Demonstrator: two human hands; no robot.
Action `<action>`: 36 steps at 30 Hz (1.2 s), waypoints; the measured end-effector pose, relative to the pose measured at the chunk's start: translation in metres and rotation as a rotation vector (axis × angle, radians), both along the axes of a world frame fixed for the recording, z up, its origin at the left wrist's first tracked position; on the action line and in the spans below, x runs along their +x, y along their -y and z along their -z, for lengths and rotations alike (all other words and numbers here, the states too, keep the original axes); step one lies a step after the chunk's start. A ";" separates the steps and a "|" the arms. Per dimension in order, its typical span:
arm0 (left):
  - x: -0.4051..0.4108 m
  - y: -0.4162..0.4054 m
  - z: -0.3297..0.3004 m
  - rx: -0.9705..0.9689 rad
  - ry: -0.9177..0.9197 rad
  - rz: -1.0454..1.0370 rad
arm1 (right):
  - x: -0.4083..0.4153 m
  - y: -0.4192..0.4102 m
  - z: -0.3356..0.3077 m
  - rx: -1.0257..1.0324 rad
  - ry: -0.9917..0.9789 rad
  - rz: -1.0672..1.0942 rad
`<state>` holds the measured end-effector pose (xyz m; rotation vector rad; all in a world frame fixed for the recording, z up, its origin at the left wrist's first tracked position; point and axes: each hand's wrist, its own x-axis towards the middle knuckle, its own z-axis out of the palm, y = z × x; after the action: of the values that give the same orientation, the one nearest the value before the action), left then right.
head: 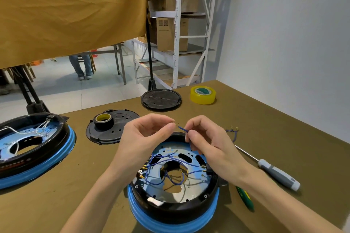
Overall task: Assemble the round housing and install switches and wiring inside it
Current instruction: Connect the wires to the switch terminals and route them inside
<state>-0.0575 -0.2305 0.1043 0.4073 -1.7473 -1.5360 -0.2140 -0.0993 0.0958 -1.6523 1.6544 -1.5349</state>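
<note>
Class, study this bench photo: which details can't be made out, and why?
- Blue wire terminal: too small, pinched by left hand and right hand.
- Second housing: cut by left edge.
- Green tool: partly under right forearm.
- Yellow tape label: too small.

both forearms come into view bare from the lower edge, with no sleeve, cuff, glove, watch or strap covering them anywhere up to the wrists. the left hand is bare too, with no ring showing on the fingers that can be seen and short, unpainted nails. the right hand is likewise uncovered, its visible fingers plain and its nails short.
</note>
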 end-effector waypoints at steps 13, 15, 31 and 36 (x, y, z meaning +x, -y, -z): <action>0.006 0.013 0.009 -0.235 0.260 0.006 | -0.002 0.014 0.006 0.164 0.054 -0.141; 0.010 0.022 0.015 -0.263 0.363 0.067 | -0.003 0.015 0.012 0.260 0.048 -0.150; 0.009 0.062 0.095 -0.077 0.279 -0.213 | 0.037 0.050 0.021 0.539 0.029 -0.193; 0.006 0.061 0.099 -0.060 0.284 -0.228 | 0.040 0.051 0.025 0.459 -0.065 -0.169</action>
<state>-0.0516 -0.2917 0.0058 0.7975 -1.8810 -1.3089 -0.1737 -0.1502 0.0707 -1.5511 1.6904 -0.9411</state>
